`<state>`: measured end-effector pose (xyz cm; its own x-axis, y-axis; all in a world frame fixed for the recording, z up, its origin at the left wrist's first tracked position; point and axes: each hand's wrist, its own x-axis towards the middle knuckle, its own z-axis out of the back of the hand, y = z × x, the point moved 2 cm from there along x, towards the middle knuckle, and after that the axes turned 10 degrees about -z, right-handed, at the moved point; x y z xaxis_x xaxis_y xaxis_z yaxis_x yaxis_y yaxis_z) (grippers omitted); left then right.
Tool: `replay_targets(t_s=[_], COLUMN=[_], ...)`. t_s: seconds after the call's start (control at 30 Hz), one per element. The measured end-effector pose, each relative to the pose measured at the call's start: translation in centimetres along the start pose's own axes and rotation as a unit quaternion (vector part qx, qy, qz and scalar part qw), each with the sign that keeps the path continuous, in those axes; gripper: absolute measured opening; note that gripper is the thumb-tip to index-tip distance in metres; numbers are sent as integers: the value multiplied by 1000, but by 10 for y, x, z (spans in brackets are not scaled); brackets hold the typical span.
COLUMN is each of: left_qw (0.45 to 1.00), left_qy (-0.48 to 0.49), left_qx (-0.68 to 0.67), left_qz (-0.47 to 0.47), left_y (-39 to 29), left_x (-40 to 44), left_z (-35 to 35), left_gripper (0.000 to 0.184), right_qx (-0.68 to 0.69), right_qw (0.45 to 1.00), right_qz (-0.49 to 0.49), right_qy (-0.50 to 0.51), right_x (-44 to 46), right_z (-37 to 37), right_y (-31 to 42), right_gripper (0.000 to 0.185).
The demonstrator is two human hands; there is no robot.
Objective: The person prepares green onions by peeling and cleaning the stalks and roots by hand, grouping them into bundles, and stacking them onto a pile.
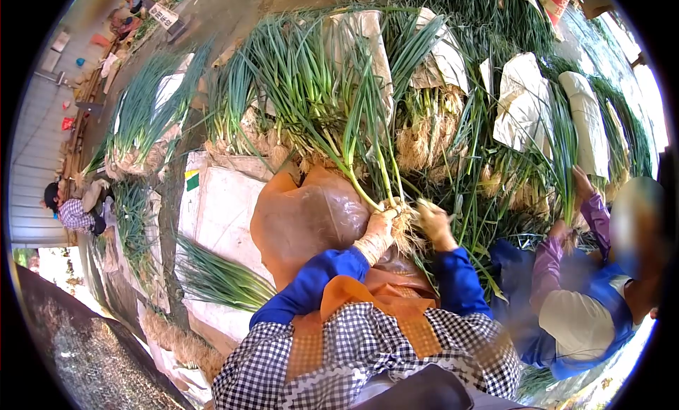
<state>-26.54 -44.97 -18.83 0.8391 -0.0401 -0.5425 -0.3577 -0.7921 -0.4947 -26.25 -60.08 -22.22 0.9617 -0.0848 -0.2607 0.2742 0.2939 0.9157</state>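
A few long green onion stalks (385, 173) with pale roots (404, 230) stand out over the orange apron (311, 219). My left hand (378, 233), in a light glove, is closed around their white lower ends. Just right of the roots is my right hand (436, 225), its fingers blurred and bent toward the root clump; whether it grips anything is unclear. Beyond both hands lies a large heap of green onions (293, 85), roots toward me. A cleaned-looking bunch (223, 277) rests on a white sheet (230, 205) at my left.
At the right a co-worker in a purple-sleeved top (580, 318) handles onions close to my right arm. Wrapped bundles (523, 102) lie at the upper right. Another person (76, 213) sits at the far left, beyond more onions (145, 127).
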Motion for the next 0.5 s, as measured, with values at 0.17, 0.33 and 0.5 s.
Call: replay_targets(t_s=[0.17,0.33,0.5], left_qw=[1000,995,981], left_qy=[-13,8,-7], left_qx=[14,93,160], left_qz=[-9,-38,-111], left_y=[8,14,17], left_x=[0,1,9], left_z=[-3,0,11], left_gripper=[25,27,25], right_qx=[-502,-242,-300], right_qw=[863,970,938], right_qz=[-42,-11,159], right_qy=[-25,-29,-64], right_x=[7,35,74], right_z=[101,11,-44], right_y=[-74,121,90], right_gripper=[28,39,23])
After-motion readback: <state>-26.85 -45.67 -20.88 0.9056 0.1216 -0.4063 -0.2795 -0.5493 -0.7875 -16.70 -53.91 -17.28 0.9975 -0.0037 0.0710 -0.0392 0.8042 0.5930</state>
